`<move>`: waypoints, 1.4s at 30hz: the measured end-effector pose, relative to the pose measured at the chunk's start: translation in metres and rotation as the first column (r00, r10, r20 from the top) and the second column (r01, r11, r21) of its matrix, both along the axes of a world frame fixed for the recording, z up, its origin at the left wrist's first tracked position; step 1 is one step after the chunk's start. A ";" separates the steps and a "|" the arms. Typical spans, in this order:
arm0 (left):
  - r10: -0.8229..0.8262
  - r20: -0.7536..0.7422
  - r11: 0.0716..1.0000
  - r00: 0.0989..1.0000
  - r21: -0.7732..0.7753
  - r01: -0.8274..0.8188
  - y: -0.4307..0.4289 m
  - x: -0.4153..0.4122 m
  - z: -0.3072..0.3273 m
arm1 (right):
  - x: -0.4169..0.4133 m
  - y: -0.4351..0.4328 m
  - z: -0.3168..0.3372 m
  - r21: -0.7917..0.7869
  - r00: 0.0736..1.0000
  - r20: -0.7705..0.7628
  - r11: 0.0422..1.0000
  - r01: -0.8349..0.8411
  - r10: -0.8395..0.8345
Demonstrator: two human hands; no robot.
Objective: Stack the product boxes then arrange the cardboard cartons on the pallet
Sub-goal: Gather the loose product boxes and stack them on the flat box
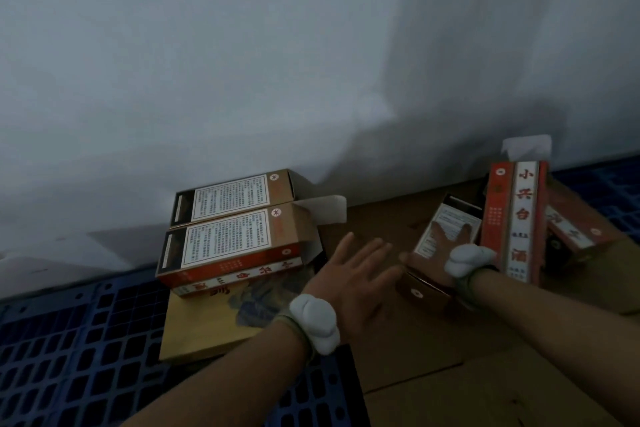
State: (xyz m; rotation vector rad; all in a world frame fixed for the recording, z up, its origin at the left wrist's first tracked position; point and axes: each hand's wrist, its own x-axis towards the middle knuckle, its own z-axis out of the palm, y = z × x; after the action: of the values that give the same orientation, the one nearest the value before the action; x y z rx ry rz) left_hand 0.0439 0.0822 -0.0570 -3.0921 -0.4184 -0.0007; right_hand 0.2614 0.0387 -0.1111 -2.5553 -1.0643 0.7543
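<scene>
A right hand (440,253) grips a box (441,243) lying on a carton (415,340) beside the pallet (69,340), the left hand (353,277) spread empty; likely light, crushable card, best held by its long sides.

Red-and-white boxes (239,246), blue pallet (69,340), seemingly brown carton (433,340).

Scene is dim overall, with a cool grey cast on the wall (242,62) ahead of me; a broad soft shadow falls across its right side and darkens the cartons (433,340) below. The whole frame is soft and slightly smeared, small print on the product boxes (228,239) unreadable. Wide-angle bending tilts the blue pallet (69,357) at the edges.
</scene>
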 end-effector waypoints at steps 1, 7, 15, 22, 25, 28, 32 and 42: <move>0.001 -0.028 1.000 1.000 -0.018 -0.002 -0.005 0.004 -0.001 | 0.000 0.002 0.002 -0.015 1.000 0.003 1.000 0.007 -0.007; 0.100 -0.135 0.980 0.986 -0.158 -0.121 -0.013 0.013 -0.009 | -0.016 0.005 -0.007 0.119 0.997 -0.076 0.993 0.014 -0.005; 0.154 0.144 0.978 0.977 -0.164 -0.130 0.004 0.004 0.010 | -0.013 0.008 0.051 0.667 0.972 0.057 0.716 -0.207 0.228; 0.650 0.554 0.746 0.520 -0.597 -0.296 0.041 -0.003 0.035 | -0.004 -0.008 0.089 0.405 0.663 0.580 0.539 -0.739 0.474; 0.884 0.431 0.446 0.185 -0.893 -0.054 0.062 -0.010 0.056 | -0.012 -0.012 0.102 0.328 0.525 0.647 0.420 -0.846 0.553; 0.930 0.354 0.354 0.099 -0.935 0.022 0.082 -0.030 0.067 | -0.026 -0.008 0.116 0.352 0.486 0.666 0.336 -0.874 0.566; 0.959 0.257 0.246 0.118 -0.964 0.105 0.102 -0.062 0.075 | -0.038 0.015 0.138 0.329 0.443 0.723 0.300 -0.895 0.530; 0.894 0.260 0.196 -0.366 -0.960 -0.202 0.140 -0.137 0.082 | -0.128 0.082 0.123 0.712 0.920 0.149 0.607 -0.353 0.362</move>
State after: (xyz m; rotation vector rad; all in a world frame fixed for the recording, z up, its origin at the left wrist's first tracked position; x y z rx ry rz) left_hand -0.0927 0.2219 0.0254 -1.6926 -2.6248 -2.2987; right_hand 0.1335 0.1207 0.0116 -1.6600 -1.5227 0.2999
